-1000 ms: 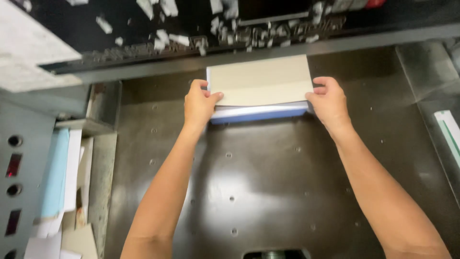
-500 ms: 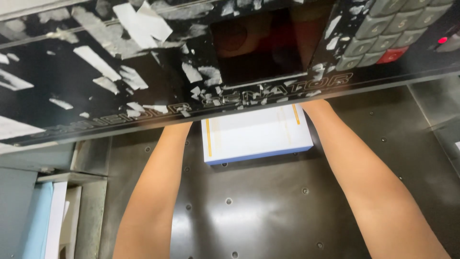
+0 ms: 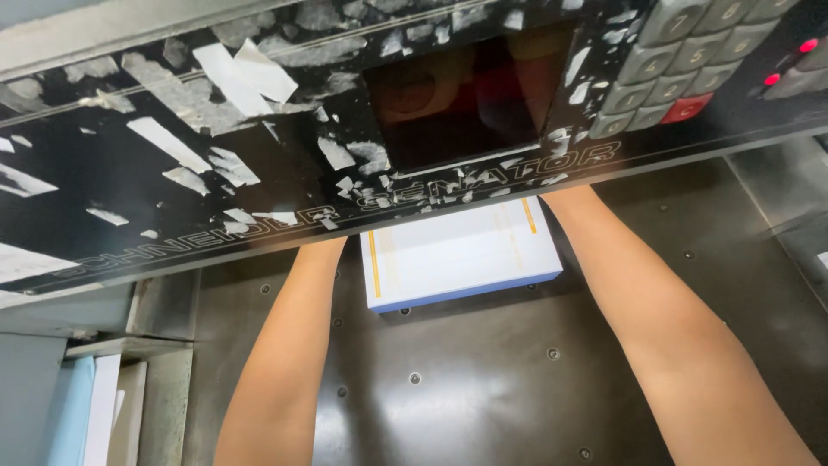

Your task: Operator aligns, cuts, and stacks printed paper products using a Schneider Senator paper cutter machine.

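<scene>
Two bare forearms are seen in the head view, stretched forward over a dark metal table point(image 3: 483, 388). Both hands are hidden beneath the black machine housing point(image 3: 216, 164), so whether they are clenched, released or grasping cannot be told. Between the forearms a white paper stack point(image 3: 457, 255) with orange lines and a blue lower edge is laid flat on the table, its far end tucked under the housing. Above the right forearm, a grey keypad point(image 3: 681, 60) is set beside a dark screen point(image 3: 470, 91).

dark steel machine bed point(image 3: 483, 388) beneath tape-scarred black control panel point(image 3: 172, 173)
</scene>
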